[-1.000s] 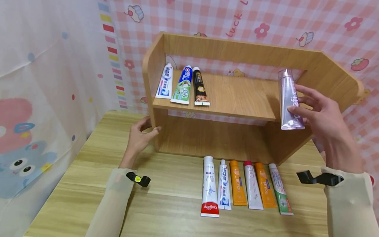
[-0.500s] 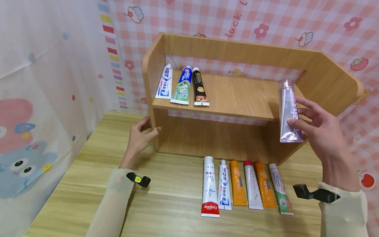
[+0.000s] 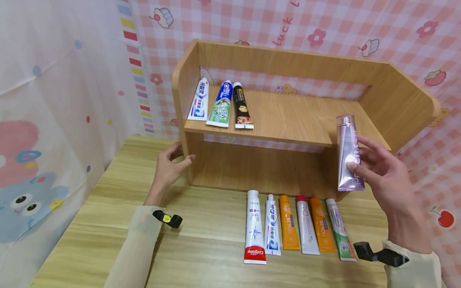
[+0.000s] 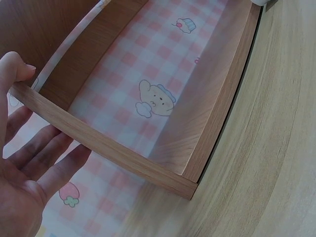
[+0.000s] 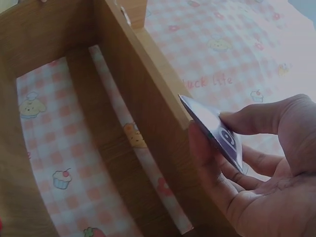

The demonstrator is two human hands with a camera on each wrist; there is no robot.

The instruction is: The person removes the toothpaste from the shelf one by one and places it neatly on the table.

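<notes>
My right hand (image 3: 383, 178) pinches a shiny lilac toothpaste tube (image 3: 347, 160) between thumb and fingers, cap end up. It is in front of the right end of the wooden shelf (image 3: 288, 116). In the right wrist view the flat end of the tube (image 5: 215, 128) shows, with the thumb on one face and fingers behind. My left hand (image 3: 169, 170) grips the shelf's left side panel (image 4: 106, 145), thumb on the inside and fingers on the outside. On the upper board lie a white tube (image 3: 199, 100), a blue-green Crest tube (image 3: 220, 105) and a black tube (image 3: 242, 106).
In front of the shelf, several tubes lie in a row on the wooden table (image 3: 201, 240): a Colgate tube (image 3: 254, 228) at the left, orange tubes (image 3: 289, 224) mid-row, a white-green tube (image 3: 340, 230) at the right. A patterned cloth (image 3: 338, 24) hangs behind.
My right hand has lowered the lilac tube from the upper board's level to in front of the lower compartment, slightly leftward. My left hand has stayed on the side panel.
</notes>
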